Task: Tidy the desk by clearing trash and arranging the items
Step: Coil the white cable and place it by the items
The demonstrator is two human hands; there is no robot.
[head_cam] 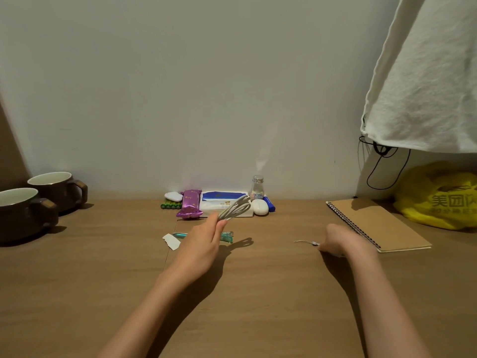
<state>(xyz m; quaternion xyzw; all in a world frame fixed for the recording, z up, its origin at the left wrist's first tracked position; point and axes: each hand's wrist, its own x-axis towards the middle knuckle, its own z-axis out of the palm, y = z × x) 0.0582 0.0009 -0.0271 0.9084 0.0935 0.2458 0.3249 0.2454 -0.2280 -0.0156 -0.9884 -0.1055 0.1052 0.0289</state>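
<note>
My left hand (200, 244) holds a coiled white cable (236, 209) raised above the wooden desk (103, 280), in front of the tissue pack (222, 200). Under that hand lie a torn white paper scrap (171, 241) and crumpled teal wrappers (227, 236). My right hand (340, 241) rests on the desk with fingers curled on a small item, its thin white strap (305, 241) trailing to the left. Along the wall stand green batteries (170, 204), a white case (173, 196), a purple snack bar (190, 204), a small glass bottle (257, 188), a white oval case (260, 207) and a blue tube (269, 203).
Two brown mugs (38, 202) stand at the left edge. A kraft spiral notebook (379, 223) lies at the right, with a yellow plastic bag (438, 195) behind it. A white cloth (426, 86) and a black cord (382, 166) hang at the upper right.
</note>
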